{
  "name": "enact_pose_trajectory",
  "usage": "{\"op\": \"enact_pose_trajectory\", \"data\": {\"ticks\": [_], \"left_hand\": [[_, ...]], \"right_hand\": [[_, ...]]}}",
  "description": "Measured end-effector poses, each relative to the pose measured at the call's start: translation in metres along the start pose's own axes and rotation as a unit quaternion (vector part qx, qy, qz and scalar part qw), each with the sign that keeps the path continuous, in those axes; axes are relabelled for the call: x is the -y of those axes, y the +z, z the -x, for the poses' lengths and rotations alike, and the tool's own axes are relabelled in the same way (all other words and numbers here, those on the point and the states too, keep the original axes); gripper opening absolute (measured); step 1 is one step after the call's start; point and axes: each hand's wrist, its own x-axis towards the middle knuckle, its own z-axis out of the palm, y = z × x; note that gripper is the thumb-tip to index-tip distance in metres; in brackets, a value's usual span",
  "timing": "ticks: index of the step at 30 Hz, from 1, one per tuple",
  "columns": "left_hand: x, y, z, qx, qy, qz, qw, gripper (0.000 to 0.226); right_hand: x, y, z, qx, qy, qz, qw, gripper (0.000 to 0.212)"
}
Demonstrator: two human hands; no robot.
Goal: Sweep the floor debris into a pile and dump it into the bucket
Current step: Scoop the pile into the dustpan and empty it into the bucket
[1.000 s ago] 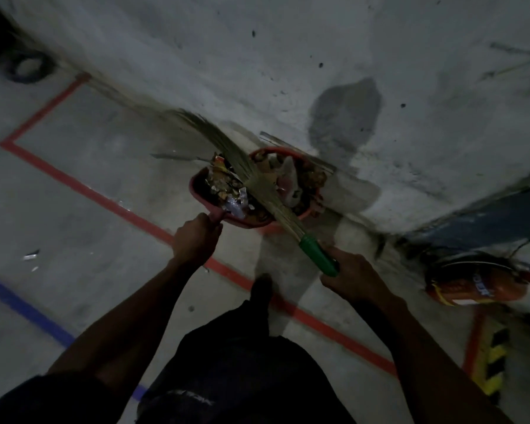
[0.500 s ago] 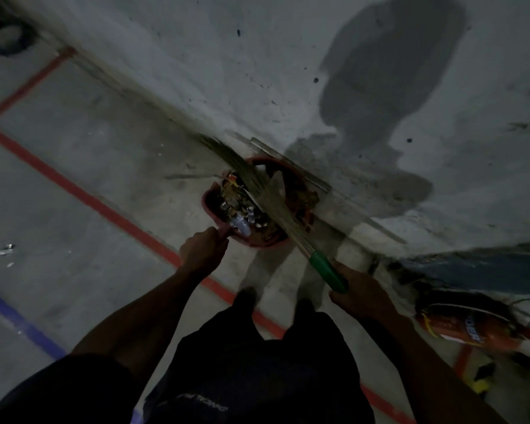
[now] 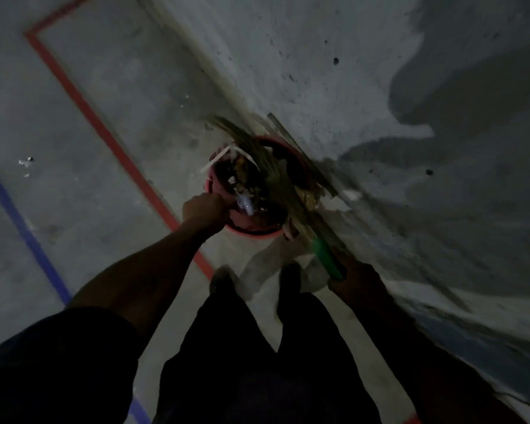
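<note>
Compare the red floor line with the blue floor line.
The red floor line turns a corner at the upper left and runs under the left forearm near the bucket; the blue floor line shows no corner and lies farther left, away from the bucket. Both are narrow stripes slanting across the concrete.

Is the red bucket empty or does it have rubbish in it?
It has rubbish: paper and wrapper scraps lie inside the bucket.

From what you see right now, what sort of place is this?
Probably a parking garage or a similar concrete utility space: bare concrete floor, painted red line and blue line marking bays, and a rough concrete wall. The light is dim.
</note>
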Motion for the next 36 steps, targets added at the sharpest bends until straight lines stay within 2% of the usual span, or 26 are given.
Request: {"op": "enact_pose_trajectory", "data": {"ticks": [5, 10, 15, 19, 22, 25, 29, 33, 34, 36], "left_hand": [[-0.035, -0.014, -0.010, 0.040, -0.002, -0.021, 0.999, 0.027], [-0.046, -0.026, -0.011, 0.055, -0.029, -0.008, 0.998, 0.021], [-0.046, -0.036, -0.011, 0.036, -0.042, -0.019, 0.998, 0.022], [-0.043, -0.048, -0.014, 0.014, -0.040, -0.038, 0.998, 0.030], [-0.043, -0.051, -0.017, 0.008, -0.037, -0.058, 0.998, 0.026], [-0.049, -0.045, -0.018, 0.023, -0.046, -0.050, 0.997, 0.021], [-0.062, -0.021, -0.022, 0.024, -0.040, -0.044, 0.998, 0.028], [-0.071, 0.005, -0.040, 0.048, -0.028, -0.017, 0.998, 0.035], [-0.072, 0.009, -0.046, 0.069, -0.025, -0.017, 0.997, 0.035], [-0.073, 0.014, -0.051, 0.065, -0.016, -0.033, 0.997, 0.035]], "right_hand": [[-0.017, -0.020, -0.005, 0.009, -0.019, 0.009, 1.000, 0.067], [-0.032, -0.029, -0.012, 0.013, 0.000, -0.004, 1.000, 0.075], [-0.028, -0.027, -0.013, -0.003, -0.029, -0.006, 1.000, 0.078], [-0.026, -0.024, -0.018, 0.038, -0.038, 0.013, 0.998, 0.073], [-0.026, -0.021, -0.019, 0.062, -0.029, 0.022, 0.997, 0.076], [-0.031, -0.012, -0.024, 0.061, -0.036, 0.026, 0.997, 0.076], [-0.031, -0.007, -0.042, 0.045, -0.078, 0.071, 0.993, 0.062], [-0.021, 0.003, -0.071, 0.061, -0.045, 0.047, 0.996, 0.064], [-0.018, 0.007, -0.081, 0.060, -0.045, 0.059, 0.995, 0.067], [-0.013, 0.013, -0.098, 0.073, -0.024, 0.075, 0.994, 0.065]]}}
